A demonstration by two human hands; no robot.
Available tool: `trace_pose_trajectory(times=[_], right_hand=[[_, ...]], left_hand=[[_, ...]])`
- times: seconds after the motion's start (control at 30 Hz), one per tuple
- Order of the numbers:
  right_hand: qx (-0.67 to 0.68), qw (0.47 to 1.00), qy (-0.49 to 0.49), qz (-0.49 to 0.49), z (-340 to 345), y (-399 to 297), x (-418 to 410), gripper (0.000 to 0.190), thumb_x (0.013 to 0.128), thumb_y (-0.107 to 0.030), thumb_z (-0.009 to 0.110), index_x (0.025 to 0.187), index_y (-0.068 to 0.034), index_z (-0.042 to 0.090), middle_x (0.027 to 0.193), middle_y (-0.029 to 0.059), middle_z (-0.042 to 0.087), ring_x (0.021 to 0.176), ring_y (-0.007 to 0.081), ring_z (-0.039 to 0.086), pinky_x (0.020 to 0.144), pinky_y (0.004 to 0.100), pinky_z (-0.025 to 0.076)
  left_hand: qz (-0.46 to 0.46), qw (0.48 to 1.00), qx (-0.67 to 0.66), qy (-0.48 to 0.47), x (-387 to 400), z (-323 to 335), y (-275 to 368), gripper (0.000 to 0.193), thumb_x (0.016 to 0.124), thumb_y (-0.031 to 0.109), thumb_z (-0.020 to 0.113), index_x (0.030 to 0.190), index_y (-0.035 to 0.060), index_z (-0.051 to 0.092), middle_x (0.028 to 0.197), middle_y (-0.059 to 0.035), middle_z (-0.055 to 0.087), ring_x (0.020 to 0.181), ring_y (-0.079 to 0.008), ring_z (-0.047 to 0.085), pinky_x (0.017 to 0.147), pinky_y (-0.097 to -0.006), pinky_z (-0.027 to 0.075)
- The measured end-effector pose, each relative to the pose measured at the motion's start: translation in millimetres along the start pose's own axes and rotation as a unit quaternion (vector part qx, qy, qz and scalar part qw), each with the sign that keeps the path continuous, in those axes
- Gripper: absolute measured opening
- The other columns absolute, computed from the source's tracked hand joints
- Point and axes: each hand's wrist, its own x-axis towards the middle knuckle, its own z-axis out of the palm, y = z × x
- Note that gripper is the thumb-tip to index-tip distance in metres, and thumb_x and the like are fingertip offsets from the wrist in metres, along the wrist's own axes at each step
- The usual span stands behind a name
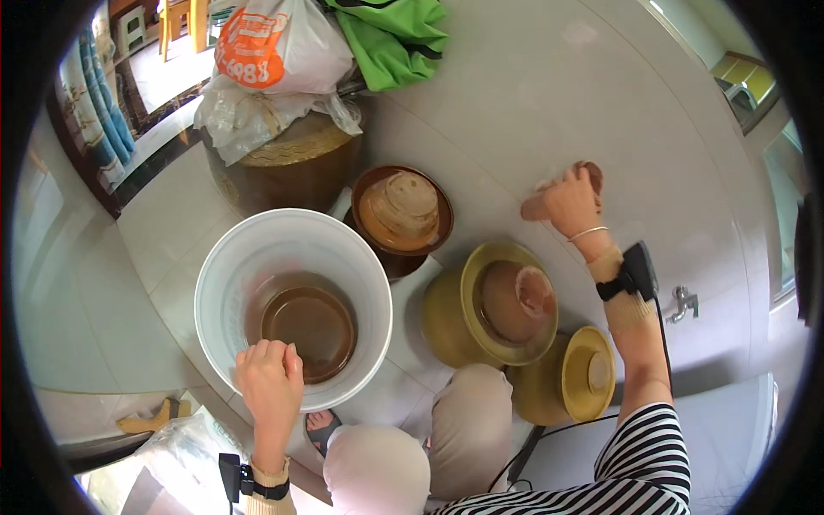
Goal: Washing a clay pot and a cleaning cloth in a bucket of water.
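My right hand (571, 205) grips a reddish-brown cloth (533, 208) at the pale tiled wall (489, 122); parts of the cloth show on both sides of my fingers. My left hand (269, 380) is over the near rim of a tall white plastic bucket (209, 283). Its fingers are curled and the palm is hidden, so whether it grips the rim is unclear. Down in the bucket is murky brown liquid (309, 331), with a round outline in it.
Lidded ochre jars (444, 315) (537, 399) and a brown jar with an upturned lid (412, 199) stand along the wall. A large brown urn (290, 161) bears plastic bags (290, 51) and a green bag (393, 38). A metal tap (682, 306) juts from the wall.
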Motion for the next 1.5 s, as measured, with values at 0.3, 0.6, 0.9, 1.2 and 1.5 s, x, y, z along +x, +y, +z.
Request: trace_pose_trajectory(times=[0.3, 0.6, 0.9, 1.2, 1.5], right_hand=[[0.785, 0.613, 0.078, 0.05, -118.6, -51.4, -41.2, 0.028, 0.077, 0.0, 0.039, 0.092, -0.002, 0.062, 0.079, 0.0078, 0.061, 0.08, 0.0133, 0.056, 0.077, 0.0287, 0.047], [0.873, 0.474, 0.11, -0.041, -189.4, -147.7, -21.4, 0.024, 0.082, 0.002, 0.041, 0.096, -0.001, 0.06, 0.085, 0.001, 0.058, 0.084, 0.0077, 0.051, 0.077, 0.0232, 0.042], [0.931, 0.335, 0.093, 0.11, -154.3, -142.6, -41.6, 0.026, 0.082, 0.0, 0.041, 0.097, -0.002, 0.062, 0.092, 0.0027, 0.062, 0.086, 0.0093, 0.054, 0.078, 0.0238, 0.044], [0.786, 0.516, 0.333, 0.066, -136.7, -140.2, -43.5, 0.016, 0.069, -0.005, 0.06, 0.083, -0.012, 0.063, 0.087, 0.0066, 0.06, 0.085, 0.0285, 0.054, 0.077, 0.039, 0.042], [0.773, 0.55, 0.304, 0.083, -136.4, -140.2, -53.4, 0.012, 0.07, -0.007, 0.058, 0.076, -0.015, 0.063, 0.083, 0.0029, 0.057, 0.083, 0.0235, 0.05, 0.074, 0.0363, 0.036]], left_hand=[[-0.009, 1.0, 0.006, -0.02, -0.9, -4.3, 1.3, 0.014, 0.08, 0.01, 0.061, 0.07, 0.0041, 0.054, 0.07, -0.0101, 0.054, 0.068, -0.0291, 0.053, 0.068, -0.0397, 0.039], [-0.095, 0.983, -0.152, -0.033, 1.7, -1.2, -11.0, 0.018, 0.08, 0.015, 0.062, 0.087, -0.0009, 0.06, 0.084, -0.0145, 0.058, 0.081, -0.0359, 0.059, 0.071, -0.0442, 0.046], [0.114, 0.948, -0.039, -0.295, 99.8, 56.1, -23.0, 0.028, 0.083, 0.019, 0.058, 0.099, -0.0037, 0.06, 0.089, -0.0224, 0.062, 0.075, -0.0414, 0.061, 0.069, -0.0446, 0.05], [-0.043, 0.868, -0.075, -0.49, 88.7, 227.1, -58.8, 0.042, 0.082, 0.026, 0.061, 0.103, -0.0104, 0.056, 0.097, -0.0288, 0.061, 0.066, -0.0373, 0.066, 0.048, -0.0452, 0.054], [-0.098, 0.806, -0.003, -0.584, 86.3, 223.3, -46.2, 0.042, 0.081, 0.025, 0.061, 0.104, -0.0102, 0.056, 0.096, -0.0284, 0.062, 0.068, -0.0374, 0.066, 0.049, -0.0456, 0.054]])
